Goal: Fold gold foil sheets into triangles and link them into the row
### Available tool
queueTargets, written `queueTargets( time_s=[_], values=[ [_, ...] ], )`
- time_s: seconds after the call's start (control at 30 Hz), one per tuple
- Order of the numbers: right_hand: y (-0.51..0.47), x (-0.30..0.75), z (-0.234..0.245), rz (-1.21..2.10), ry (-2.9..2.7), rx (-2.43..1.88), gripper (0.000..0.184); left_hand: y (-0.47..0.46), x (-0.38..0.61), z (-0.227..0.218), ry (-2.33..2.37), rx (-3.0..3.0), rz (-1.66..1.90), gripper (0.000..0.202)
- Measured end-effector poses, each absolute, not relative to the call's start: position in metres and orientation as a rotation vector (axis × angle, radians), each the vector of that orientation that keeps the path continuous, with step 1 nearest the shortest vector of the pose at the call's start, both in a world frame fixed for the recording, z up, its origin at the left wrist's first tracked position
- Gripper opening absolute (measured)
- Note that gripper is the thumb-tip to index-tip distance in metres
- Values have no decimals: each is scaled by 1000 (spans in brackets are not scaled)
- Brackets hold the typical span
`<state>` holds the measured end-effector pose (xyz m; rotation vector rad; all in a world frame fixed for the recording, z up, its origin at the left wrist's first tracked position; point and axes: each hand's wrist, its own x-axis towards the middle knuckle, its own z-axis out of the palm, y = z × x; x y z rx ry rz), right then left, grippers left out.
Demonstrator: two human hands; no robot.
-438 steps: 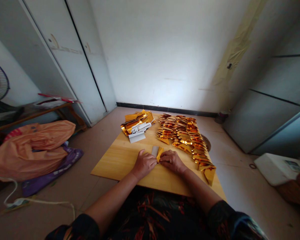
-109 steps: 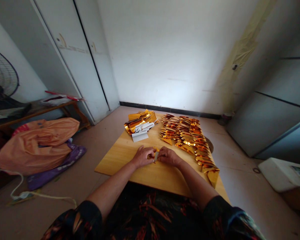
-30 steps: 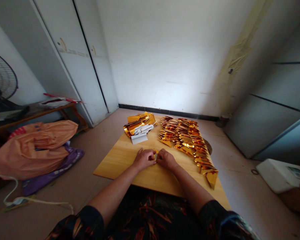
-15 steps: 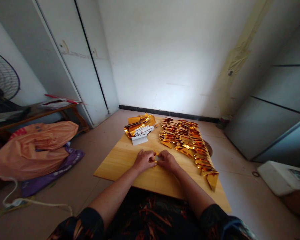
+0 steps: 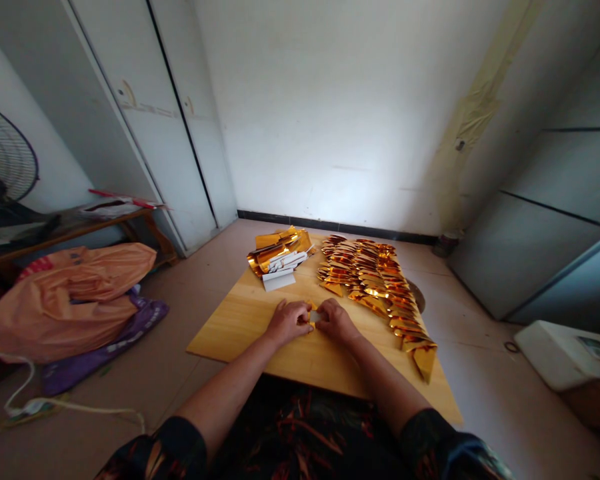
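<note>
Between my hands is a small piece of gold foil paper [image 5: 314,316], its pale inner side showing in the gap. My left hand [image 5: 290,321] pinches its left edge, with the fingers curled. On the opposite edge my right hand [image 5: 337,321] grips it in the same way. Most of the sheet is hidden by the fingers. Both hands are low over the wooden board [image 5: 235,323]. Folded gold paper pieces [image 5: 367,270] overlap in several rows on the right. At the back left lies a pile of gold paper sheets [image 5: 275,247] with white-backed papers [image 5: 280,280] in front.
An orange bag [image 5: 75,287] and a purple bag [image 5: 110,347] lie on the floor at left, near a white cable [image 5: 90,408]. A fan [image 5: 5,150] stands beyond. A grey cabinet [image 5: 540,220] and a white box [image 5: 563,353] are at right.
Almost nothing differs. My right hand has shifted very slightly, and a little more of the paper's pale side shows between my fingers.
</note>
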<state>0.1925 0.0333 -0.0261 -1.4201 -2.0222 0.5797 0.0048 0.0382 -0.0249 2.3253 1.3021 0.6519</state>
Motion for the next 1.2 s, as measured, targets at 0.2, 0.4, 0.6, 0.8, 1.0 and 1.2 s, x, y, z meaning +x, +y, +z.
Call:
queueTargets(
  time_s=[0.2,0.4,0.6,0.8,1.0,1.2],
  values=[
    [25,196,-33,468,-1889,-1263,21,29,18,-18,1408,2425,671,18],
    [-3,193,-28,559,-1853,-1423,17,18,38,-19,1625,2462,653,18],
    [-16,184,-19,345,-2070,-1579,26,12,38,-15,1598,2519,598,14],
    [-20,177,-18,90,-2273,-1626,15,31,7,-12,1271,2543,552,15],
    [-12,180,-17,-34,-2397,-1605,13,56,-6,-15,1126,2577,515,20],
    [-8,184,-9,-132,-2577,-1569,21,58,-7,-17,1085,2641,540,23]
  ],
)
